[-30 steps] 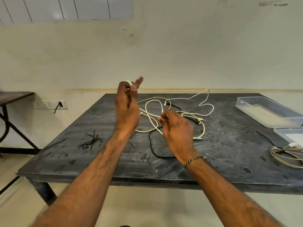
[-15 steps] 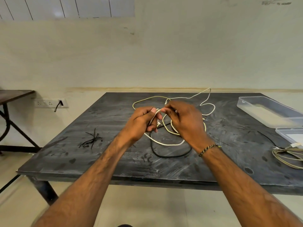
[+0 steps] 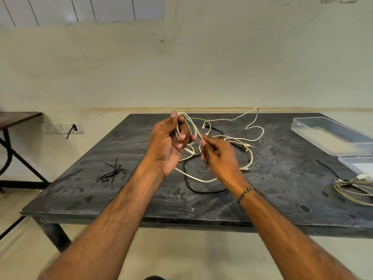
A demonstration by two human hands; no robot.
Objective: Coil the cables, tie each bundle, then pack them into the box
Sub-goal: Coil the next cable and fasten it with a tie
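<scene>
My left hand point(image 3: 168, 145) is raised above the black table point(image 3: 282, 178) and grips loops of a white cable point(image 3: 190, 125) in its curled fingers. Just to its right, my right hand point(image 3: 219, 158) pinches the same cable's free length, which trails down to the tabletop. More loose white cables point(image 3: 250, 138) and a black cable point(image 3: 201, 189) lie tangled behind and under my hands. A clear plastic box point(image 3: 327, 136) sits at the far right of the table. Several black ties point(image 3: 112, 172) lie on the table's left part.
A clear lid point(image 3: 357, 164) lies near the right edge, with a coiled beige cable bundle point(image 3: 353, 190) in front of it. A small dark side table point(image 3: 18, 118) stands at left, with a wall socket strip point(image 3: 60, 127) beside it.
My left hand has risen with the cable loops in it. My right hand has drawn apart from it, down and to the right, along the cable.
</scene>
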